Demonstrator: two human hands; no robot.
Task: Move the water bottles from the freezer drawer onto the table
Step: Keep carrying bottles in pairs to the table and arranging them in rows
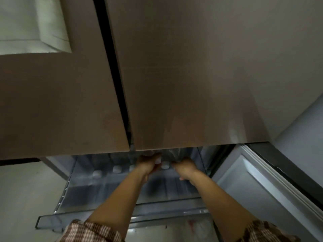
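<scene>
Brown brushed-metal fridge doors (192, 84) are seen above a pulled-out clear plastic freezer drawer (83, 189). At its back, the left hand (148, 165) and right hand (185, 167) are curled beside a white-capped clear water bottle (165, 165); whether anything is gripped cannot be told. More white-capped bottles (117, 169) are stood leftward.

It looked like a home kitchen. A tall fridge filled most of the view, its two brushed bronze doors (192, 84) standing side by side with a dark seam between them. Below them a freezer drawer (122, 212) of clear plastic was pulled out toward the near side, with capped water bottles (116, 169) standing inside. A pale floor (26, 189) lay to the left, and a plain light wall (305, 49) rose on the right.
</scene>
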